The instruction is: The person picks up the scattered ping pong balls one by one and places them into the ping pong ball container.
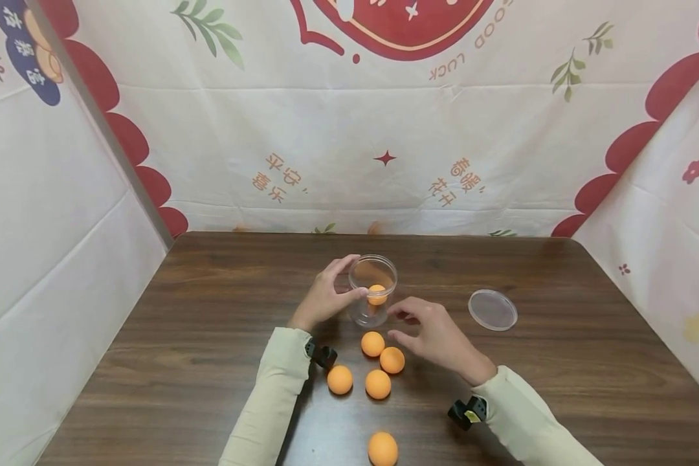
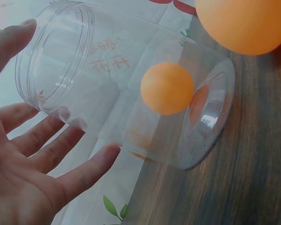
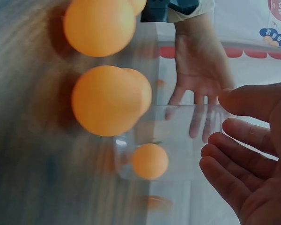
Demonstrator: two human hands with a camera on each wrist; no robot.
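Note:
A clear plastic jar stands upright and uncapped on the table. Inside it is one orange ping-pong ball, showing a little above the base in the left wrist view. My left hand holds the jar near its rim, thumb on one side and fingers on the other. Close to the jar's right side, my right hand has loosely bent fingers with nothing between them. Several more orange balls lie on the table in front of the jar, the closest ones beneath my right fingertips.
A round clear lid lies flat on the brown wooden table, right of the right hand. One orange ball sits apart near the bottom of the head view. Printed white cloth hangs behind the table and along both sides.

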